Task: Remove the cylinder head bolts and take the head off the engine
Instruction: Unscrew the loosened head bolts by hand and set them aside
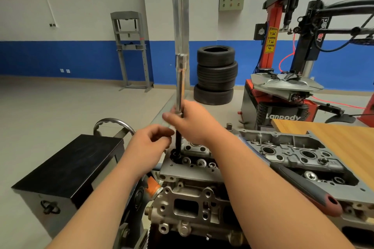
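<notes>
View: I get one, head-worn, wide-angle.
Facing: forward and down.
Nearness: close above the engine [188, 204]; wrench [179, 87] upright mid-frame; tyre stack [215, 75] and wall [60, 16] well behind.

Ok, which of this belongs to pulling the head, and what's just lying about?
In the job: long bar, gripped by the right hand; left hand beside its black shaft; cylinder head.
Lying about: red-tipped handled tool, untouched; tyre stack; tyre changer; press frame; black box.
</notes>
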`<state>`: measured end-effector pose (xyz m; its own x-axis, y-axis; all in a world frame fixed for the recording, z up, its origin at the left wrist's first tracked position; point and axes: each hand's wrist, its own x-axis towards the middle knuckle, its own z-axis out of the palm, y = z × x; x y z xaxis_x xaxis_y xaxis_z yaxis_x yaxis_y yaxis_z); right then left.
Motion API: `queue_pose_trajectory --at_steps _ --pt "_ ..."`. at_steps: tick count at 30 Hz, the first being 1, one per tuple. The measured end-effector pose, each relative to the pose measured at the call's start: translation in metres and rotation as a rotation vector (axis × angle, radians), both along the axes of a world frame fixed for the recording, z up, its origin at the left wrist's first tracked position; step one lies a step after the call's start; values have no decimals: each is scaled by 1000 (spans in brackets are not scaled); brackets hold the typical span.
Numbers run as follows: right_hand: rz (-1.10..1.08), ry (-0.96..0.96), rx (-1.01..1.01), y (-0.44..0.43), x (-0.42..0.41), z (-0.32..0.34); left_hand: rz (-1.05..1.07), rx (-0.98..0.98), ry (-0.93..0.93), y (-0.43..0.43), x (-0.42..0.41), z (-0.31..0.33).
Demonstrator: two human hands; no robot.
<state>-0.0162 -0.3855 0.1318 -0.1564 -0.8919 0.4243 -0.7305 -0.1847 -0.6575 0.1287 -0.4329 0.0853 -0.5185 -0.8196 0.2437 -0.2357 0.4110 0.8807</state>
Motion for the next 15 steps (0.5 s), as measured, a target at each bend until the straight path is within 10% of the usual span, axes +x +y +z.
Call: queue_pose_trajectory --at_steps 6,15 --pt "-157 -356 -225 3 -15 9 -46 -271 -547 6 -4 4" --pt "-208 -228 -143 4 -24 0 12 -760 -1150 27 -43 44"
